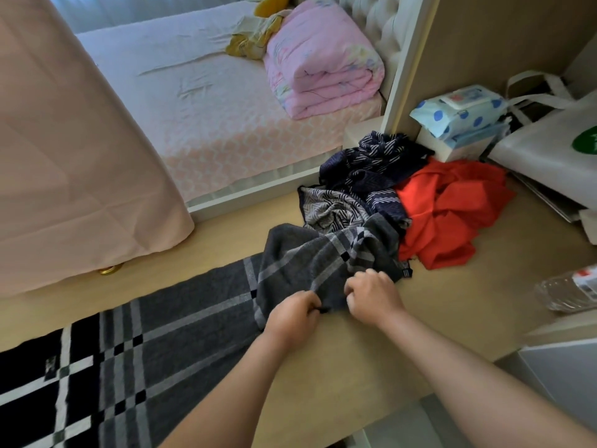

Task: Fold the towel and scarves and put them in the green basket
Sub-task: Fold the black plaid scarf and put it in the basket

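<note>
A long dark grey towel (181, 321) with pale checked stripes lies across the wooden desk (436, 321), its far end bunched up. My left hand (292, 318) and my right hand (374, 295) both pinch the near edge of that bunched end, close together. Behind it sits a crumpled navy scarf (371, 176) with white stripes, and to its right a crumpled red scarf (452, 211). No green basket is in view.
A pack of wipes (462, 108) on a box and a white tote bag (549, 140) stand at the back right. A plastic bottle (568, 292) lies at the right edge. A bed with a folded pink quilt (323, 59) is beyond the desk.
</note>
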The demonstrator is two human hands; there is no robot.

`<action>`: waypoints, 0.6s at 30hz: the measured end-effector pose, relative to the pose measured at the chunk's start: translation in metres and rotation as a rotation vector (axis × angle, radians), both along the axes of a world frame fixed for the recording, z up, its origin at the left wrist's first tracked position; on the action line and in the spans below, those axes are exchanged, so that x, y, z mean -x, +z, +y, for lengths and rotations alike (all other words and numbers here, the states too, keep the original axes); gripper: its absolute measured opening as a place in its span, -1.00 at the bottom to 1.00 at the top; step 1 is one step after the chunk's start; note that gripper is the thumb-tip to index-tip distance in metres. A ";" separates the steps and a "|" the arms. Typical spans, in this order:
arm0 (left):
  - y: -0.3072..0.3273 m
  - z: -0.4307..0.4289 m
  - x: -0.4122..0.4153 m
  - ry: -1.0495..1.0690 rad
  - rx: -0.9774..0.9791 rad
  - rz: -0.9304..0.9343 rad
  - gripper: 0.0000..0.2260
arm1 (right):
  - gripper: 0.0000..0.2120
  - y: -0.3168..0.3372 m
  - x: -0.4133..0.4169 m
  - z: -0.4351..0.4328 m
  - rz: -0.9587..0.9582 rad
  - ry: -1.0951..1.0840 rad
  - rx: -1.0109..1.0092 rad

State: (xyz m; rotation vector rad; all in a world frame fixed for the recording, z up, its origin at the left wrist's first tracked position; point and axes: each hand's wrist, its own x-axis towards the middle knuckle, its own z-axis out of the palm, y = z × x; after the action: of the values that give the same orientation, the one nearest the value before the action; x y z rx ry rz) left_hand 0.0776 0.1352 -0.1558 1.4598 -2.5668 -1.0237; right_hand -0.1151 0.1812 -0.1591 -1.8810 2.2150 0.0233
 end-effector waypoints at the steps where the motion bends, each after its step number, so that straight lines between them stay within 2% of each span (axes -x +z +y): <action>1: 0.004 0.001 0.002 0.031 -0.044 0.060 -0.86 | -0.74 0.003 0.003 0.001 -0.053 -0.124 0.078; 2: 0.008 0.001 0.003 0.019 -0.101 0.072 -0.86 | -0.79 0.006 0.006 0.000 -0.117 -0.273 0.165; 4: 0.009 0.000 0.006 -0.110 -0.288 -0.073 -0.86 | -0.85 0.009 0.016 -0.002 -0.232 -0.534 0.321; 6: 0.007 -0.002 0.010 -0.247 -0.432 -0.274 -0.80 | -0.65 0.009 0.026 -0.003 -0.297 -0.653 0.352; 7: 0.006 -0.004 0.013 -0.282 -0.432 -0.318 -0.78 | -0.52 0.008 0.031 -0.004 -0.300 -0.657 0.310; 9: 0.010 -0.009 0.023 -0.270 -0.317 -0.267 -0.79 | -0.43 0.007 0.040 -0.007 -0.252 -0.625 0.176; 12: 0.021 -0.019 0.043 -0.134 -0.059 -0.075 -0.80 | -0.70 0.010 0.046 -0.013 -0.224 -0.603 0.100; 15: 0.032 -0.029 0.060 -0.046 0.088 0.093 -0.67 | -0.69 0.015 0.043 -0.018 -0.311 -0.588 0.282; 18: 0.053 -0.039 0.072 -0.026 0.126 0.194 -0.40 | -0.71 0.027 0.032 -0.021 -0.457 -0.362 0.464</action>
State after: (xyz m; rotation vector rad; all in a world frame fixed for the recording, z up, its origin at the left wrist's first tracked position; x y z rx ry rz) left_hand 0.0056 0.0959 -0.1032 1.2359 -2.4699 -0.9360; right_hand -0.1471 0.1605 -0.1319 -1.4299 2.3027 -0.9523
